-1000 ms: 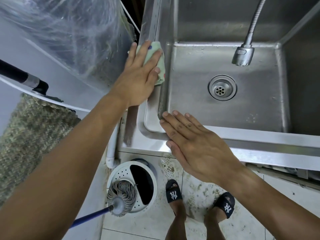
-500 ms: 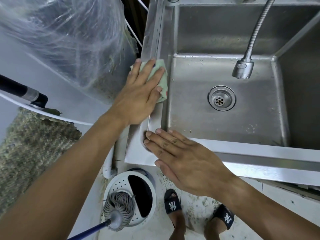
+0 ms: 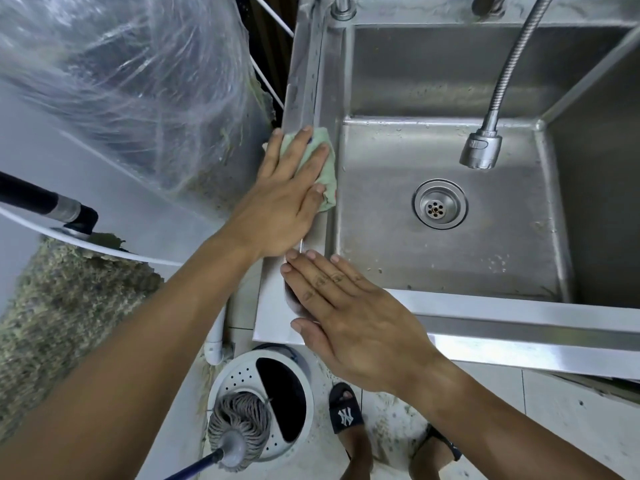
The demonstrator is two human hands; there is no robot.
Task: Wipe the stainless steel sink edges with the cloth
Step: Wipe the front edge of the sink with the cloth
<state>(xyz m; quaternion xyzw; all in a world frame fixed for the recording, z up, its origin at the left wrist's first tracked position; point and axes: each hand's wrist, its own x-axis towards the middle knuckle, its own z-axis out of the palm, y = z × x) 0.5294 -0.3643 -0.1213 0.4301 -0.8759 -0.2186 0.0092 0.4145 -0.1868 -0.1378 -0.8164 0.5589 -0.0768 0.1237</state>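
Nearest, on the tiled floor: two feet in black slides, the left slide [image 3: 345, 412] showing a white logo. Left of them stands a white round mop bucket [image 3: 263, 403] with a perforated insert, and a grey string mop head [image 3: 239, 434] rests against its near rim on a blue handle. A white pipe [image 3: 218, 337] runs down just left of the sink's near-left corner.

Right hand [image 3: 356, 317]: flat, palm down, fingers straight and together. It lies over the near-left corner of the stainless steel sink [image 3: 519, 327], fingertips pointing far-left. It holds nothing.

Left hand [image 3: 284, 199]: farther along, on the sink's left edge. Fingers extended and slightly spread, pressing a pale green cloth [image 3: 327, 174] flat onto the rim. No curl round the cloth; the palm and fingers cover most of it. The cloth's right margin hangs over the inner lip toward the basin. A small dark mark on the cloth shows between two fingers.

Basin: wet, with droplets on floor and walls. Round drain strainer [image 3: 440, 205] sits mid-floor. A flexible metal hose ends in a spray head [image 3: 481, 150] hanging above the basin, right of the drain.

Left of the sink: crumpled clear plastic sheeting [image 3: 138, 81] over a pale surface. Below it a rough, mossy patch of wall or ground; cannot tell which. A black bar [image 3: 41, 199] enters from the far-left margin.

Far end: a tap base at the sink's far-left corner, cut off by the frame.
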